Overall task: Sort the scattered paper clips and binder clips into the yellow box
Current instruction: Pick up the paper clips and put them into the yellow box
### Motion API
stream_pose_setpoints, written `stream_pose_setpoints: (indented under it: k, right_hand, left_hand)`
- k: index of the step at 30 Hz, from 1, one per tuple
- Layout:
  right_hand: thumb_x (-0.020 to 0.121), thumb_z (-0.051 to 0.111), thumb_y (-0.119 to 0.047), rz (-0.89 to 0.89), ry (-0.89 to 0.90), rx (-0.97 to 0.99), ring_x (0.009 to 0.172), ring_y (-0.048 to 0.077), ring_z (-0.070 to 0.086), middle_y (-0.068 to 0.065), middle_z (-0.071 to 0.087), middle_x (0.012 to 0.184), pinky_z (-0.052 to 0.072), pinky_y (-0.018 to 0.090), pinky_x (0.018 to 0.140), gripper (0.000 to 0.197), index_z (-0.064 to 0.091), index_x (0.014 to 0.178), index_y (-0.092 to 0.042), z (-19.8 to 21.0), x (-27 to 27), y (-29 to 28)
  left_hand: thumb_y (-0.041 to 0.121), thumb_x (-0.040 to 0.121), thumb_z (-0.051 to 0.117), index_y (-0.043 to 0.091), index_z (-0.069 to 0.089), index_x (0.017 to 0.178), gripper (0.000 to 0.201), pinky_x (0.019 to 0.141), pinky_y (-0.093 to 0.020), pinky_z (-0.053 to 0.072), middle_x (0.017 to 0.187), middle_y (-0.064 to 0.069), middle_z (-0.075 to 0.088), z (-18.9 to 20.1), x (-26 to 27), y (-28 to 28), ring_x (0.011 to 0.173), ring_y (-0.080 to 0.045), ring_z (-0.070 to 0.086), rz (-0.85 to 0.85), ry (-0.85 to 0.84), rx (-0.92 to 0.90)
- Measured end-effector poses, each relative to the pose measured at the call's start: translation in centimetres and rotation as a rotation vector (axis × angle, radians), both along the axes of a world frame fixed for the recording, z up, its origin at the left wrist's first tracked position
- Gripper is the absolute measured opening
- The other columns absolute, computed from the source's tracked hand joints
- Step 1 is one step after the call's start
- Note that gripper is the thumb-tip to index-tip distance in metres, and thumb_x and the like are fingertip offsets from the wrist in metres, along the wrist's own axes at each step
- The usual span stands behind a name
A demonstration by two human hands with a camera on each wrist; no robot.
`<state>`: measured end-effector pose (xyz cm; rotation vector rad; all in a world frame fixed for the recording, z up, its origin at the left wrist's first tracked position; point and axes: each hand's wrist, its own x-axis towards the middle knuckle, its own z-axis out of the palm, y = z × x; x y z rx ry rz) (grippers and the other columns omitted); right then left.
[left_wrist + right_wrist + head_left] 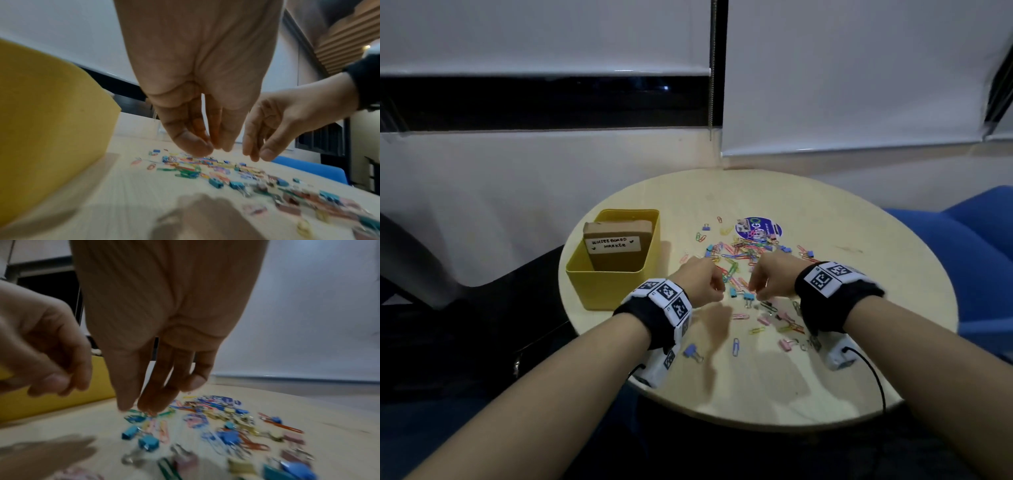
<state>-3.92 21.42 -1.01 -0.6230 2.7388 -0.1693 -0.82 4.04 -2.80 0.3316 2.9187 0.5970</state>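
Hovering with fingers loosely curled and holding nothing, each grip, left hand [700,281] and right hand [774,274], has light, slippery clips [736,257] scattered just beneath on the tabletop [859,308]; pinching them edgewise looks best.

Yellow box [616,284], multicoloured clips [736,260], black-and-white patterned wristbands [667,301].

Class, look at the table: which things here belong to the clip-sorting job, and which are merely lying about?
Belongs to the job:
paper clips
binder clips
yellow box
left hand
right hand

Just lying about:
cardboard box labelled whiteboard marker, standing inside the yellow box
round sticker
blue chair
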Motion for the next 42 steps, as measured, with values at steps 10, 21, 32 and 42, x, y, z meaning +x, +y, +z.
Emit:
stream_pose_setpoints:
  k: [10, 21, 32, 42]
  right_hand:
    - [0.079, 0.075, -0.02, 0.023, -0.085, -0.03, 0.077, 0.011, 0.059, 0.001, 0.072, 0.097, 0.045, 0.022, 0.071, 0.026, 0.074, 0.105, -0.017, -2.6, 0.8, 2.7]
    - [0.079, 0.076, -0.018, 0.128, -0.14, 0.024, 0.077, 0.019, 0.065, 0.008, 0.074, 0.09, 0.054, 0.031, 0.074, 0.016, 0.076, 0.093, -0.01, -3.9, 0.9, 0.4]
    - [0.09, 0.058, -0.015, 0.051, 0.01, -0.011, 0.075, 0.015, 0.056, -0.002, 0.061, 0.079, 0.041, 0.017, 0.057, 0.012, 0.068, 0.092, -0.009, -3.8, -0.7, 0.8]
    - [0.091, 0.057, -0.011, -0.148, 0.201, -0.034, 0.097, 0.028, 0.064, 0.012, 0.066, 0.11, 0.055, 0.034, 0.085, 0.024, 0.066, 0.113, -0.008, -4.9, -3.4, -0.6]
  left_hand:
    - [0.018, 0.089, 0.06, 0.009, 0.075, 0.097, 0.019, 0.067, -0.028, 0.05, 0.095, -0.011, 0.072, -3.3, 0.1, 4.3, 0.086, -0.027, 0.067, -0.079, -0.054, -0.149]
    - [0.006, 0.088, 0.057, 0.012, 0.071, 0.108, 0.025, 0.084, -0.033, 0.051, 0.11, -0.013, 0.066, -4.2, -0.9, 3.7, 0.098, -0.031, 0.064, -0.059, -0.11, -0.163]
    - [0.018, 0.092, 0.056, 0.007, 0.067, 0.1, 0.017, 0.08, -0.033, 0.048, 0.103, -0.013, 0.066, -4.1, -2.0, 1.9, 0.097, -0.03, 0.061, -0.021, -0.015, -0.135]
    - [0.024, 0.088, 0.068, 0.011, 0.074, 0.105, 0.022, 0.084, -0.031, 0.053, 0.103, -0.008, 0.072, -4.3, -2.8, 1.0, 0.094, -0.025, 0.065, 0.05, 0.03, -0.041]
